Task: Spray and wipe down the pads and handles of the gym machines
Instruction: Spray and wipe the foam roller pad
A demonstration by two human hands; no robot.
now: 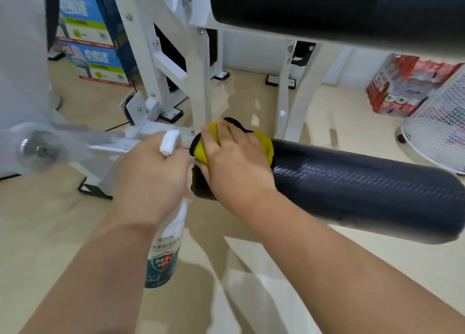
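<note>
The right hand (234,160) presses a yellow cloth (264,142) flat-fingered onto the left end of the near black roller pad (352,187). Just left, the left hand (153,172) grips a white spray bottle (166,245), hanging upright.

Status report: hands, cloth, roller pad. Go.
Left hand grips spray bottle. Right hand presses yellow cloth onto frame end of lower roller pad. Nothing lying on rest of pad.

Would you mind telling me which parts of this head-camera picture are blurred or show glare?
Head view: motion blur smears the white metal frame arm at left; the black cylindrical roller pad carries a soft sheen; the yellow cloth and right hand look fairly sharp.
</note>
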